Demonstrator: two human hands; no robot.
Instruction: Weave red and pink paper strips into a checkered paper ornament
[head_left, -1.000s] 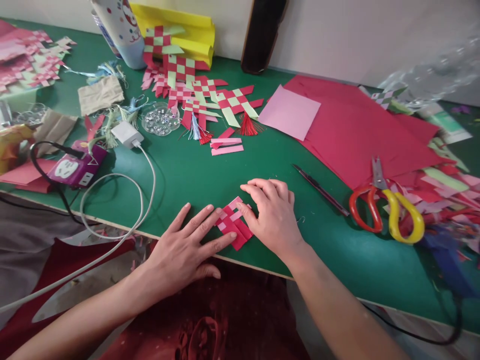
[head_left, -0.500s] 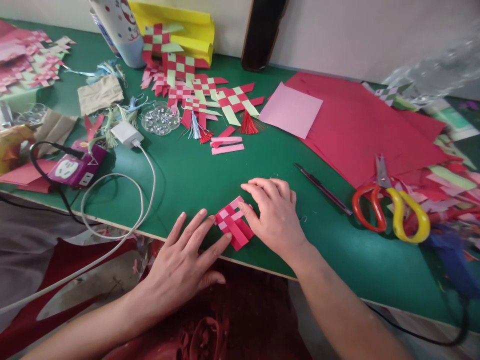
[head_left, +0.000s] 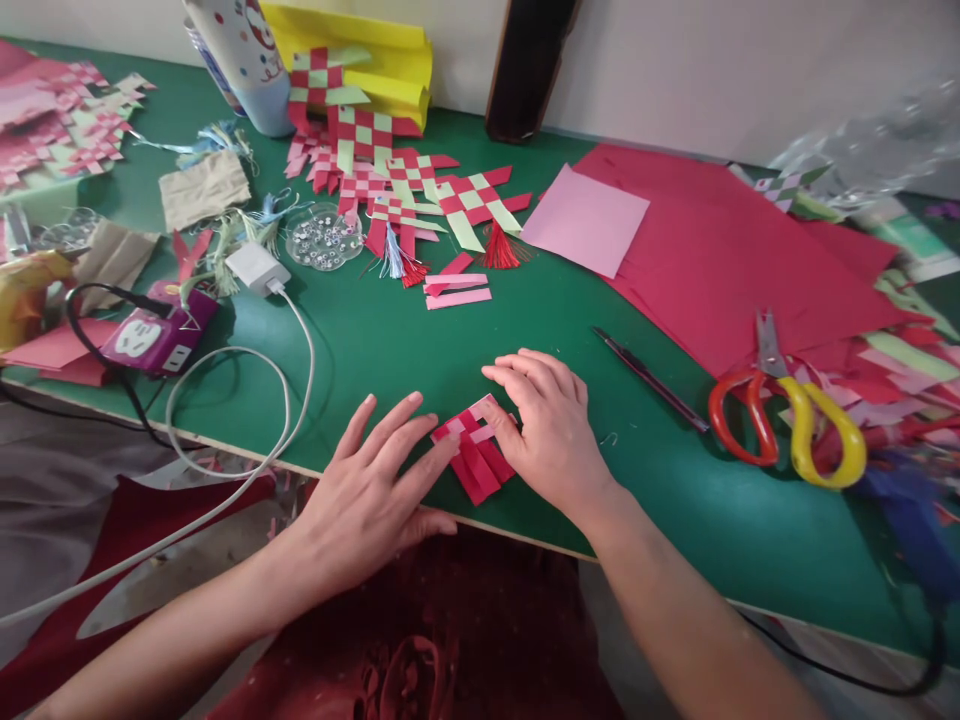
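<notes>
A small woven square of red and pink paper strips (head_left: pixel 480 470) lies on the green tabletop near its front edge. My left hand (head_left: pixel 379 480) is spread open at its left side, the index fingertip resting on the upper left of the weave. From the right, my right hand (head_left: pixel 551 425) bends over the square with its thumb on the pink strip; the other fingers are stretched out beyond the far corner. Part of the square's right side is hidden under that hand. Neither hand is closed around anything.
Scissors with red and yellow handles (head_left: pixel 787 420) and a dark pen-like tool (head_left: pixel 651 380) lie to the right. Behind are loose pink strips (head_left: pixel 457 297), woven paper ornaments (head_left: pixel 472 200) and large red sheets (head_left: pixel 720 250). A white cable (head_left: pixel 311 370) loops at left.
My left index finger has moved up from the lower left edge of the weave onto its checkered part. The right hand has hardly moved.
</notes>
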